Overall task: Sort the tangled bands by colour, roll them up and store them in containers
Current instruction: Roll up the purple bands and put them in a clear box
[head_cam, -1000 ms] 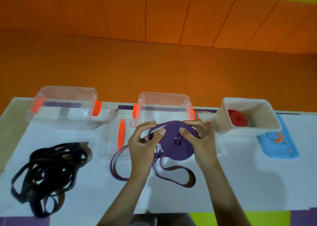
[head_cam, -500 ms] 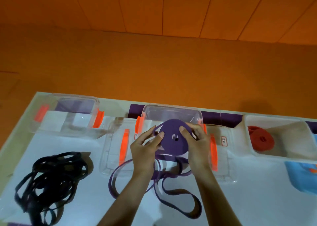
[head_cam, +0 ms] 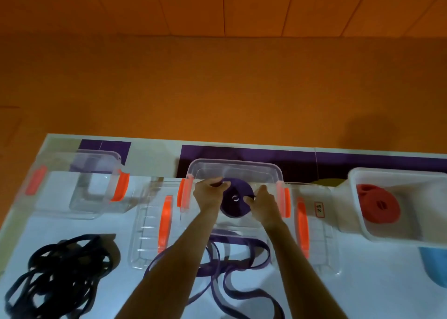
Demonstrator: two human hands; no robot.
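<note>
- we are holding the purple roll (head_cam: 235, 203) with both hands over the mouth of the middle clear container (head_cam: 234, 164), at the far side of the white table (head_cam: 362, 285).
- our left hand (head_cam: 209, 195) is pinching the roll's upper left edge with curled fingers, and our right hand (head_cam: 263, 202) is clamping its right side, fingertips near the centre hole.
- we are judging the purple only partly done: a long purple tail (head_cam: 232, 258) is trailing in loops from the roll onto the table towards us, unwound.
- the red looks finished: one red roll (head_cam: 377, 206) is lying inside the white container (head_cam: 358, 173) on the right.
- the black band (head_cam: 60, 277) is lying as one tangled heap at near left, not yet rolled, and the left clear container (head_cam: 79, 185) looks to be holding nothing.
- we are counting three containers, two rolls, one tangle and three lids: a left lid (head_cam: 150, 229) and a right lid (head_cam: 316, 222), both clear with orange handles, plus a blue lid (head_cam: 435, 268) at the right edge.
- none of the containers is closed.
</note>
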